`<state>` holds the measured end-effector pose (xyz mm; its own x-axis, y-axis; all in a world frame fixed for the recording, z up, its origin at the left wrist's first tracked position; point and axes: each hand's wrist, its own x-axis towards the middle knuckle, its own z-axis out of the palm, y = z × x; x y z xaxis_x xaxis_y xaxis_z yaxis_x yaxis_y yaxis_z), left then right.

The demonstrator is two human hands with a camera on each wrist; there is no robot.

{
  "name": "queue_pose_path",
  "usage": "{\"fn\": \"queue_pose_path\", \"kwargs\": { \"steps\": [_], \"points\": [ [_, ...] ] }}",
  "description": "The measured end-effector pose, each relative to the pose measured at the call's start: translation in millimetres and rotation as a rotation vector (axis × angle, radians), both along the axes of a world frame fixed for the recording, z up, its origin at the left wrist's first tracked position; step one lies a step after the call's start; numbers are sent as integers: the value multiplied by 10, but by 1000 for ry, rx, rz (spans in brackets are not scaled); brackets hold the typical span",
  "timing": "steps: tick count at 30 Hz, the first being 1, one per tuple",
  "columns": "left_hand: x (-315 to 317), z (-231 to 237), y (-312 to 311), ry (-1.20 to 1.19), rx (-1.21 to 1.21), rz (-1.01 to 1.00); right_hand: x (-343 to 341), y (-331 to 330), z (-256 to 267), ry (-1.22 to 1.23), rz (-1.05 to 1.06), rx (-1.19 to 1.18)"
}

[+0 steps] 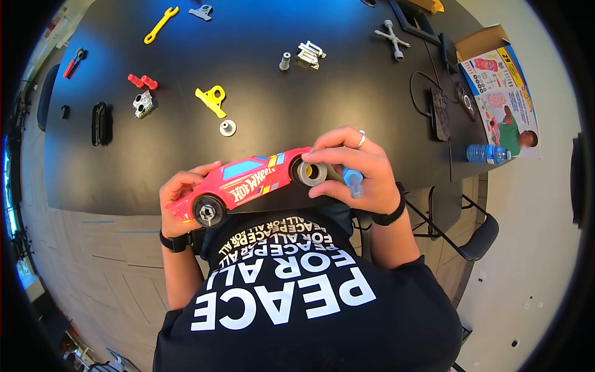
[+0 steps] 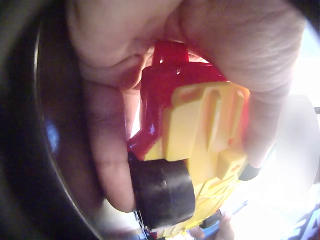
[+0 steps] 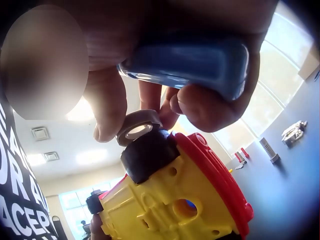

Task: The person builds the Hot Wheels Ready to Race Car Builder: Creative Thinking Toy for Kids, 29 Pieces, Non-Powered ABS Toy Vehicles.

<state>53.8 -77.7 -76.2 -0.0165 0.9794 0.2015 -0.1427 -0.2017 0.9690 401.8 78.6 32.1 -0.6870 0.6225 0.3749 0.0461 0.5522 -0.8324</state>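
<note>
Gripping toy car [image 1: 253,180] in left hand [image 1: 178,191] over near edge of bench [image 1: 130,186], likely for steadiness | pinching grey ring [image 1: 321,174] at wheel [image 3: 150,157] with right hand [image 1: 372,166], palming blue tool [image 1: 353,181]

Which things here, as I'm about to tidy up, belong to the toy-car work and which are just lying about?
Belongs to the job:
- toy car
- grey ring
- blue piece in the right hand
- probably yellow wrench, grey cross wrench

Just lying about, apparently:
- water bottle
- printed box, likely packaging
</note>
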Motion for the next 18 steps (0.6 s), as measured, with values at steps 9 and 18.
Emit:
{"fn": "queue_pose_path", "kwargs": {
  "steps": [9, 18],
  "points": [
    [-14, -35, -7, -18, 12, -4, 8, 91, 11, -24, 98, 86],
    [-10, -23, 0, -1, 20, -3, -21, 50, -27, -16, 81, 80]
  ]
}}
